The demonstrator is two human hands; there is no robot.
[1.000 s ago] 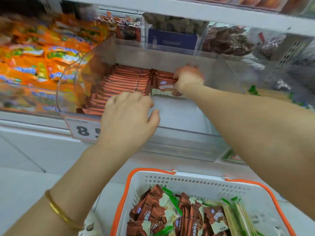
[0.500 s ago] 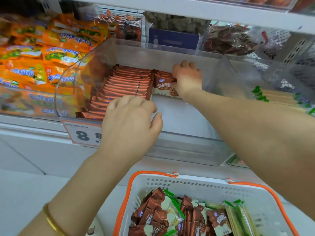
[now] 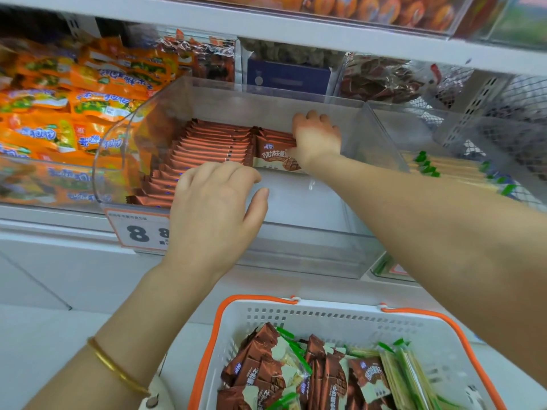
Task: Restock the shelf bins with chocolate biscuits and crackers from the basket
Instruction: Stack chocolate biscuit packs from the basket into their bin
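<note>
Curled fingers of the right hand (image 3: 316, 140) close over the right end of a short stack of chocolate biscuit packs (image 3: 273, 152) at the back of the clear bin (image 3: 310, 253). The front pack faces the camera.

A white shelf (image 3: 296, 28) runs above the bin. Below and in front of the bin stands a white basket (image 3: 325, 318) with orange handles. It holds more brown biscuit packs (image 3: 266, 371) on its left side and green-trimmed cracker packs (image 3: 405, 377) on its right. Orange snack bags (image 3: 59, 122) fill the compartment to the left of the bin, and similar green-trimmed packs (image 3: 453, 170) lie in the one to its right.

Inside the bin, along its left side, a long row of brown packs (image 3: 207, 143) stands on edge from front to back; the right half of the floor is bare.

The left hand (image 3: 216, 208) hangs over the bin's front, beside that row, with its fingers loosely bent, its thumb held apart and nothing seen in it. A price tag (image 3: 139, 232) is fixed to the bin's front left corner. A gold bangle (image 3: 115, 368) circles the left wrist.
</note>
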